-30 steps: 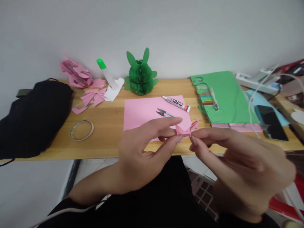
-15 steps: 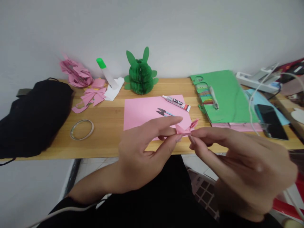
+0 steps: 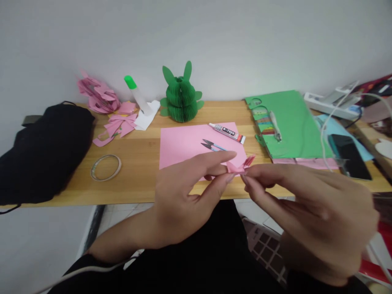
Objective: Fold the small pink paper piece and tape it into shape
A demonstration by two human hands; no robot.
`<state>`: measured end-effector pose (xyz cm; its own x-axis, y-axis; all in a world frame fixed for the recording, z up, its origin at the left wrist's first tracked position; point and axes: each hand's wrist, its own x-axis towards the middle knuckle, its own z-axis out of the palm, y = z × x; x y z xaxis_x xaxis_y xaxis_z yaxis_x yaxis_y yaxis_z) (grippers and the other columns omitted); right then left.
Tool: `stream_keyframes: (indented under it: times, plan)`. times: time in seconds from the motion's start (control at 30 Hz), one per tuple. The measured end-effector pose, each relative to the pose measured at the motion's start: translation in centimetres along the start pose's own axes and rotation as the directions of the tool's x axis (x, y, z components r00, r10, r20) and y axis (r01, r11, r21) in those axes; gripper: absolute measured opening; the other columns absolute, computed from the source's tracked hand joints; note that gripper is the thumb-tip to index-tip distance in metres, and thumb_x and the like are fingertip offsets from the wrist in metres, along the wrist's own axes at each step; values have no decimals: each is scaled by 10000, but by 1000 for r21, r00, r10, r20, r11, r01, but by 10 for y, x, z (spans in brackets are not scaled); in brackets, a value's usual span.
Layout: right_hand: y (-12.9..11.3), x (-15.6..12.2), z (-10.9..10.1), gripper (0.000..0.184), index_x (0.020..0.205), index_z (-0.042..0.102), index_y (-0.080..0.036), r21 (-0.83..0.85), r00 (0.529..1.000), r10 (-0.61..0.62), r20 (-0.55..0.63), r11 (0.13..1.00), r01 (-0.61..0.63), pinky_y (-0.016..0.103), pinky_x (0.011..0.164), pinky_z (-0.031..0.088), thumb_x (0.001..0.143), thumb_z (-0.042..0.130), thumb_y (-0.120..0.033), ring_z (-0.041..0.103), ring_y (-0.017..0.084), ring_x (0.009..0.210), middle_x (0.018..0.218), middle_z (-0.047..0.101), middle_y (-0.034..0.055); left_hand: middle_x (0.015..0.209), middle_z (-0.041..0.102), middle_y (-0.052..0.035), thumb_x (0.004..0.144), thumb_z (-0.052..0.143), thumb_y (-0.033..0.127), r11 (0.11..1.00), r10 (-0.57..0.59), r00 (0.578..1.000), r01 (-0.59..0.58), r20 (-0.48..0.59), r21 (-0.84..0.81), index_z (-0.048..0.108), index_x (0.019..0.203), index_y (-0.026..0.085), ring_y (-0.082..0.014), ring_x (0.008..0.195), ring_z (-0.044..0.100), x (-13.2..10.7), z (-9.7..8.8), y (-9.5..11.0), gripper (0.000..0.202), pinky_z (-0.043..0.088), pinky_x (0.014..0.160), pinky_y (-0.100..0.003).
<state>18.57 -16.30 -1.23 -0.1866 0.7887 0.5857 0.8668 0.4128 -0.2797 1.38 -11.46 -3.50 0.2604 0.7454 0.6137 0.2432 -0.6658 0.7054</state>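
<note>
A small folded piece of pink paper [image 3: 235, 168] is pinched between both hands above the table's front edge. My left hand [image 3: 186, 196] grips its left end between thumb and fingers. At its right end, the thumb and forefinger of my right hand [image 3: 309, 204] press together on it; part of the paper is hidden by the fingertips. Just beyond lies a flat pink sheet [image 3: 180, 145], partly covered by my left hand. On that sheet rest thread snips [image 3: 211, 144], their handles partly hidden, and a B-7000 glue tube [image 3: 227, 132].
A green honeycomb paper figure with ears [image 3: 183, 102] stands at the back. Leftward are a glue stick [image 3: 137, 94], pink paper scraps [image 3: 121, 122], a tape roll [image 3: 105, 168] and a black bag [image 3: 45, 151]. Rightward lie green sheets [image 3: 300, 126], a phone [image 3: 350, 157] and a power strip [image 3: 333, 106].
My right hand has shifted slightly left and tilted a little, still pinching the paper. My left hand is almost unmoved.
</note>
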Motion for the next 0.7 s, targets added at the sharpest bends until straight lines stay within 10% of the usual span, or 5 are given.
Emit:
stream_keyframes:
  times: [0.7]
  plan:
    - [2, 7, -4, 83, 838, 579, -211, -97, 990, -46, 136, 993, 60, 246, 515, 409, 917, 606, -209, 646, 91, 540, 647, 691, -57, 782, 759, 66, 821, 707, 119, 979, 76, 996, -81, 35, 185, 652, 1033, 210, -82, 701, 703, -1, -2, 0, 236, 565, 701, -175]
